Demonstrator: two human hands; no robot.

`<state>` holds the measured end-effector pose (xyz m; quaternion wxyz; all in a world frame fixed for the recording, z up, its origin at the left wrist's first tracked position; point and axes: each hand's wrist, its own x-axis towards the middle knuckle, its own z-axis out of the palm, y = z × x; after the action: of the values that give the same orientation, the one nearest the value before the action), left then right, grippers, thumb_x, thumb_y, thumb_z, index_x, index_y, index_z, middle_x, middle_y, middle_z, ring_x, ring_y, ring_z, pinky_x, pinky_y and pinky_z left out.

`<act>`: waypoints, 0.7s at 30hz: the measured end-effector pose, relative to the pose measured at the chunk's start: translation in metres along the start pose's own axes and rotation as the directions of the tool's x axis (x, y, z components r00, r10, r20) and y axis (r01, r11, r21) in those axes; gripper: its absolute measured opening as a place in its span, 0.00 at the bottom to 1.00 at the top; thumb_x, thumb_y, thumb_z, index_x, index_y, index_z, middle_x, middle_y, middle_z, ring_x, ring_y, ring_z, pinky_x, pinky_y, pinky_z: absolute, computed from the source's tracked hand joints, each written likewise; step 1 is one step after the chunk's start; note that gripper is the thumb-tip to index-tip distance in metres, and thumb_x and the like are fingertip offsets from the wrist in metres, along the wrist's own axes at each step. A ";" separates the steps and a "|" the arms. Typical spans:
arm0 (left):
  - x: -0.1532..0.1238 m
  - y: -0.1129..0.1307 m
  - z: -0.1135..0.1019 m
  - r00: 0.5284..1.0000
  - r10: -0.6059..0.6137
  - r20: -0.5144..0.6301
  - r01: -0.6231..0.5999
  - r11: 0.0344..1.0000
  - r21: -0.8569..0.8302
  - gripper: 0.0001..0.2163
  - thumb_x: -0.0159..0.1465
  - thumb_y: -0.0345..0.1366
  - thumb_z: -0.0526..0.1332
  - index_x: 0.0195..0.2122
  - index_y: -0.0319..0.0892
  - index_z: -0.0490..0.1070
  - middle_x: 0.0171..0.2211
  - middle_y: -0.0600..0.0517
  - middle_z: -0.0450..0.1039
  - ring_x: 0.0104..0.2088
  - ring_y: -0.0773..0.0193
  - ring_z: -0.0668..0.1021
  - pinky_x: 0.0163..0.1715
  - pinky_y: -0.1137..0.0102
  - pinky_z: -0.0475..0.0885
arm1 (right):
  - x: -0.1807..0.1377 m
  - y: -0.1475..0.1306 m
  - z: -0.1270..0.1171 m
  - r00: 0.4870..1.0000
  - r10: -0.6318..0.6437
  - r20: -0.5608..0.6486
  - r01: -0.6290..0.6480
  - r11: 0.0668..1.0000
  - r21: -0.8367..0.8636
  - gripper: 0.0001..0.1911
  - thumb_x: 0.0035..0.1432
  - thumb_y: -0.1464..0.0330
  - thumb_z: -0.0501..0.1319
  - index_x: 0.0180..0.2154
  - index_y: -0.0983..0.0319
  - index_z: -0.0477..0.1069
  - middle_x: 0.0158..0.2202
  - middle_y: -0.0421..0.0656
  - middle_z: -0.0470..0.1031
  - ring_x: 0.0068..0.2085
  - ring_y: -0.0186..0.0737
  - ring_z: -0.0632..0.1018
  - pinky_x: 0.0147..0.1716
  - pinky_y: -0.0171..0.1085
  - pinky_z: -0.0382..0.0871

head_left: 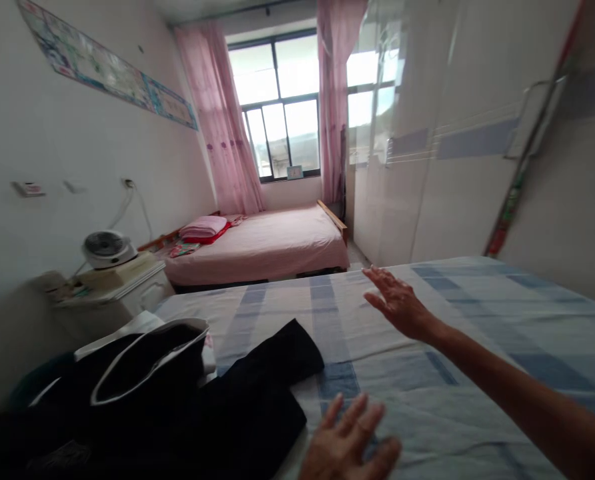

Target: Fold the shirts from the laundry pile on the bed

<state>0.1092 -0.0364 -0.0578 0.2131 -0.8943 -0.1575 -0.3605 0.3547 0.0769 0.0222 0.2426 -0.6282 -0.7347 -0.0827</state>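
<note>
My right hand (pixel 397 303) is stretched out over the far part of a bed with a blue and white checked sheet (pixel 392 373). Its fingers are extended and nothing is in them. Low in the picture, my left hand (pixel 350 440) hovers over or rests on the same sheet, fingers spread, slightly blurred; I cannot tell if it touches. Just left of it lies a black garment (pixel 257 393), spread on the bed with two blunt ends pointing right. A white-edged opening (pixel 150 363) shows in the dark fabric farther left.
Beyond stands a second bed with a pink sheet (pixel 257 243) and folded bedding (pixel 205 229). A small fan (pixel 108 248) sits on a bedside cabinet (pixel 142 290) at left. A glossy white wardrobe (pixel 427 200) lines the right side. Pink curtains (pixel 222 120) frame the window.
</note>
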 end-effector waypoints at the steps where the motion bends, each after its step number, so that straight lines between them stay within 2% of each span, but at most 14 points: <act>1: 0.008 -0.011 -0.011 0.998 0.005 0.059 -0.005 1.000 0.002 0.16 0.64 0.47 0.53 0.47 0.48 0.73 0.51 0.49 0.73 0.52 0.57 0.74 0.48 0.62 0.72 | -0.016 0.012 0.002 0.999 0.041 0.033 -0.040 0.999 -0.034 0.32 0.63 0.52 0.41 0.63 0.59 0.53 0.66 0.49 0.52 0.65 0.48 0.53 0.60 0.52 0.51; 4: 0.028 -0.055 -0.043 0.969 -0.191 0.157 0.162 0.970 0.179 0.15 0.63 0.37 0.55 0.49 0.45 0.73 0.55 0.44 0.69 0.54 0.54 0.72 0.49 0.60 0.72 | -0.066 0.055 -0.006 0.980 0.177 0.087 -0.164 0.977 -0.133 0.32 0.63 0.52 0.41 0.63 0.58 0.54 0.66 0.47 0.51 0.66 0.47 0.52 0.60 0.52 0.49; 6: 0.037 -0.085 -0.052 0.923 -0.317 0.219 0.252 0.927 0.279 0.17 0.62 0.38 0.54 0.49 0.42 0.73 0.56 0.42 0.68 0.55 0.49 0.71 0.49 0.56 0.70 | -0.100 0.082 -0.021 0.952 0.289 0.098 -0.266 0.943 -0.200 0.32 0.63 0.51 0.40 0.63 0.57 0.54 0.66 0.46 0.52 0.66 0.47 0.52 0.60 0.53 0.50; 8: 0.039 -0.109 -0.049 0.836 -0.458 0.301 0.338 0.863 0.375 0.19 0.61 0.40 0.53 0.50 0.40 0.73 0.57 0.39 0.66 0.57 0.45 0.68 0.51 0.52 0.67 | -0.132 0.108 -0.037 0.908 0.409 0.086 -0.374 0.887 -0.271 0.33 0.62 0.50 0.40 0.63 0.57 0.55 0.66 0.46 0.52 0.65 0.48 0.53 0.60 0.53 0.50; 12: 0.030 -0.132 -0.030 0.604 -0.656 0.453 0.419 0.745 0.519 0.23 0.63 0.43 0.50 0.57 0.42 0.66 0.61 0.39 0.59 0.61 0.43 0.62 0.53 0.48 0.61 | -0.195 0.160 -0.060 0.782 0.623 0.013 -0.572 0.726 -0.382 0.34 0.60 0.50 0.40 0.62 0.58 0.57 0.65 0.47 0.54 0.65 0.51 0.54 0.60 0.56 0.49; 16: 0.006 -0.140 -0.009 0.456 -0.676 0.579 0.420 0.737 0.529 0.24 0.60 0.39 0.51 0.58 0.49 0.64 0.64 0.45 0.54 0.63 0.43 0.57 0.53 0.43 0.57 | -0.251 0.204 -0.075 0.663 0.748 -0.043 -0.694 0.591 -0.412 0.37 0.57 0.49 0.42 0.61 0.61 0.59 0.64 0.49 0.56 0.64 0.55 0.56 0.59 0.56 0.50; 18: -0.005 -0.143 0.000 0.407 -0.633 0.658 0.440 0.767 0.466 0.23 0.57 0.40 0.54 0.56 0.53 0.66 0.64 0.48 0.55 0.63 0.43 0.57 0.53 0.41 0.56 | -0.272 0.217 -0.082 0.641 0.765 -0.061 -0.718 0.570 -0.399 0.37 0.57 0.49 0.41 0.60 0.60 0.61 0.63 0.49 0.57 0.63 0.56 0.58 0.58 0.55 0.51; 21: -0.012 -0.146 0.007 0.385 -0.594 0.707 0.462 0.786 0.409 0.23 0.55 0.40 0.56 0.54 0.56 0.68 0.64 0.48 0.56 0.63 0.44 0.58 0.54 0.40 0.54 | -0.290 0.227 -0.089 0.650 0.757 -0.070 -0.725 0.590 -0.355 0.35 0.57 0.50 0.40 0.60 0.57 0.62 0.63 0.48 0.58 0.63 0.56 0.58 0.58 0.55 0.50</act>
<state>0.0413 0.0906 -0.0316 0.0550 -0.8394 -0.5384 0.0507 0.6228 -0.1726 -0.0755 0.1060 -0.9120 -0.3889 -0.0765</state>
